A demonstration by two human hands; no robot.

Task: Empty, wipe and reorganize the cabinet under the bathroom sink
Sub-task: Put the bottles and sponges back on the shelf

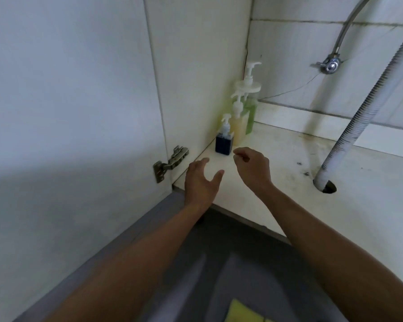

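**Hidden and cut off around the blue bottle**

Behind the blue bottle [223, 145], the yellow bottle [238, 126] hides most of the green bottle [250, 115]; no labels are legible. Right of them, the corrugated hose [358, 112] and the metal pipe [344, 31] run out past the top edge. In front, at the bottom edge, a yellow thing [241, 312] is cut off, unidentifiable.
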